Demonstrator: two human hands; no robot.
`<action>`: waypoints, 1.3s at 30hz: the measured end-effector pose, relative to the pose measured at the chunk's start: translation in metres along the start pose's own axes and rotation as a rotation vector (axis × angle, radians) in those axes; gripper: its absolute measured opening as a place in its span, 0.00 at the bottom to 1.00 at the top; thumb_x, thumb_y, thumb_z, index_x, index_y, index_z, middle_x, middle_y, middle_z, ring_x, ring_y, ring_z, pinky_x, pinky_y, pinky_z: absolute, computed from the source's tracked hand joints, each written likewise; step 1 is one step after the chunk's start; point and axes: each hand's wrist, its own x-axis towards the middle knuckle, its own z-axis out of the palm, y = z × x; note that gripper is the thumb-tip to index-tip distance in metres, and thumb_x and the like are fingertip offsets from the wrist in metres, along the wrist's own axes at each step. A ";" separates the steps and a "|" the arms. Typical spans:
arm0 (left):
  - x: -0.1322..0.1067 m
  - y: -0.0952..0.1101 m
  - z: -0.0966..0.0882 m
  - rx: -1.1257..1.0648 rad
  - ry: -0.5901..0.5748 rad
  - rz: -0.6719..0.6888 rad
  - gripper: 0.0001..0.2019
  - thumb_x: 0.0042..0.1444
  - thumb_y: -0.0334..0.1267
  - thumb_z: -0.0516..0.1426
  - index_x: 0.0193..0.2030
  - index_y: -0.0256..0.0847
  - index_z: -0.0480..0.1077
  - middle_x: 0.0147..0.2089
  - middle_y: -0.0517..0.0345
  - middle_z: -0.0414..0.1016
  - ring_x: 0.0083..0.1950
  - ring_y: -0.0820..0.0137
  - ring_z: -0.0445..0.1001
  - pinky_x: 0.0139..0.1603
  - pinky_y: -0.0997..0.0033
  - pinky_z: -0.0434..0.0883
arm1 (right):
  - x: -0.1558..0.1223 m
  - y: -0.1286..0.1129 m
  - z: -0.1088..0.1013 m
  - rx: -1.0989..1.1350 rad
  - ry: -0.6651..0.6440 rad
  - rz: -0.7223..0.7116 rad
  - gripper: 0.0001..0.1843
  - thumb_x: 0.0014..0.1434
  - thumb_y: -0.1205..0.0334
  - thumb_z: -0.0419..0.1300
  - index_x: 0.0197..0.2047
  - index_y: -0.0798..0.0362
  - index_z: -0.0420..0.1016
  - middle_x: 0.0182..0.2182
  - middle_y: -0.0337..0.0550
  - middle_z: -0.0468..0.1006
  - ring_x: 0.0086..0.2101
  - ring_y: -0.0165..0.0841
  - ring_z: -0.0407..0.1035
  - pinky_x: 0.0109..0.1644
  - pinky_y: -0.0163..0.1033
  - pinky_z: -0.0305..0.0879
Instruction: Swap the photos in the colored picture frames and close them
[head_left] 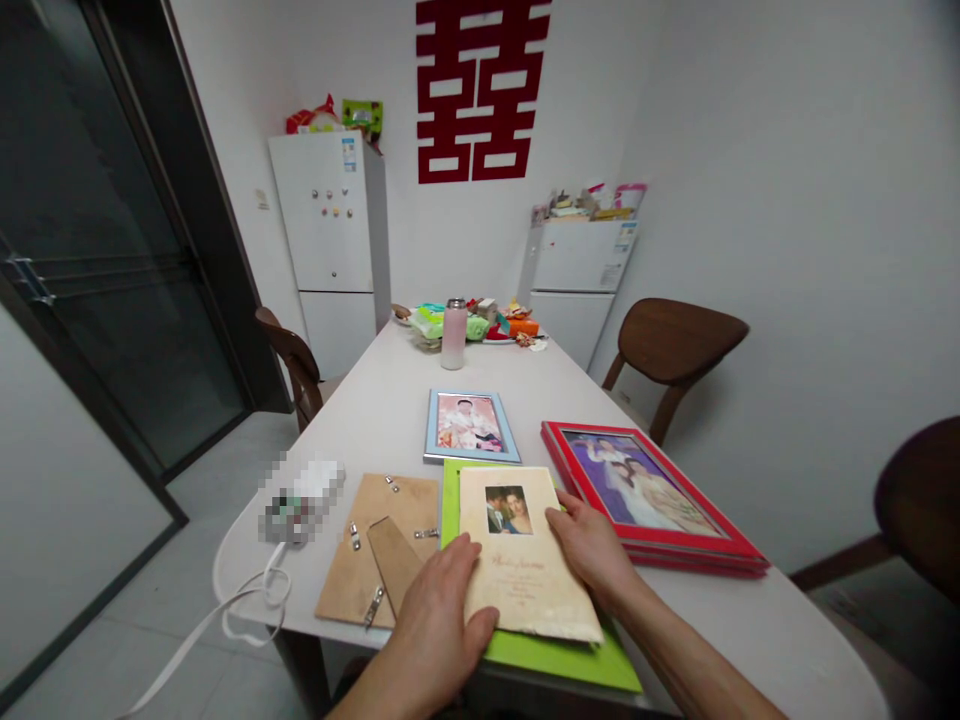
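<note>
My left hand (442, 610) and my right hand (592, 545) hold a cream card with a small photo of a couple (521, 555) by its left and right edges, fingers curled over it. The card lies on a green photo frame (555, 655) at the near edge of the white table (390, 400). Just left of my left hand lies the frame's brown backing board (375, 560) with metal clips and a stand.
A red-framed picture (645, 495) lies right of my hands, a silver-framed photo (469, 425) beyond the card. A pink bottle (453, 334) and snack packets stand at the far end. A blurred device with white cable (300, 500) sits left. Brown chairs (675, 345) flank the table; two fridges stand behind.
</note>
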 end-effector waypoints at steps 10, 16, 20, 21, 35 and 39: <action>-0.001 0.003 0.000 0.170 -0.091 0.039 0.28 0.45 0.36 0.54 0.55 0.30 0.56 0.59 0.44 0.53 0.60 0.62 0.51 0.59 0.59 0.50 | 0.001 0.006 -0.008 -0.053 -0.037 0.012 0.21 0.47 0.65 0.48 0.46 0.59 0.65 0.31 0.47 0.77 0.26 0.35 0.72 0.25 0.35 0.66; -0.001 0.004 -0.001 0.193 -0.103 0.042 0.28 0.45 0.37 0.54 0.55 0.31 0.56 0.59 0.44 0.52 0.60 0.62 0.51 0.59 0.59 0.50 | -0.005 0.000 -0.008 -0.014 -0.038 0.073 0.22 0.48 0.65 0.47 0.47 0.60 0.62 0.29 0.47 0.77 0.25 0.34 0.71 0.25 0.35 0.65; -0.001 0.006 -0.002 0.211 -0.104 0.041 0.27 0.45 0.38 0.55 0.54 0.33 0.57 0.59 0.46 0.53 0.60 0.62 0.51 0.59 0.59 0.50 | -0.004 -0.004 -0.007 -0.217 -0.029 0.011 0.21 0.49 0.64 0.45 0.46 0.61 0.63 0.30 0.48 0.77 0.26 0.35 0.71 0.26 0.35 0.64; 0.000 0.006 -0.002 0.221 -0.105 0.045 0.27 0.46 0.37 0.54 0.54 0.33 0.57 0.59 0.47 0.54 0.60 0.62 0.51 0.59 0.59 0.49 | -0.003 -0.005 -0.006 -0.327 -0.022 -0.037 0.20 0.49 0.63 0.45 0.45 0.61 0.64 0.31 0.49 0.76 0.27 0.35 0.71 0.27 0.35 0.64; -0.012 -0.008 -0.020 0.247 -0.089 0.090 0.26 0.48 0.37 0.52 0.56 0.37 0.53 0.61 0.49 0.50 0.61 0.65 0.47 0.59 0.58 0.47 | -0.008 -0.017 -0.003 -1.298 0.101 -0.170 0.23 0.52 0.52 0.46 0.45 0.60 0.63 0.31 0.55 0.74 0.32 0.45 0.69 0.31 0.42 0.59; -0.034 -0.041 -0.053 0.316 -0.074 -0.078 0.34 0.41 0.38 0.57 0.57 0.35 0.52 0.62 0.44 0.45 0.62 0.60 0.43 0.59 0.56 0.47 | -0.021 -0.022 0.015 -1.140 0.037 -0.332 0.25 0.54 0.54 0.45 0.52 0.58 0.57 0.39 0.54 0.71 0.36 0.40 0.67 0.36 0.41 0.58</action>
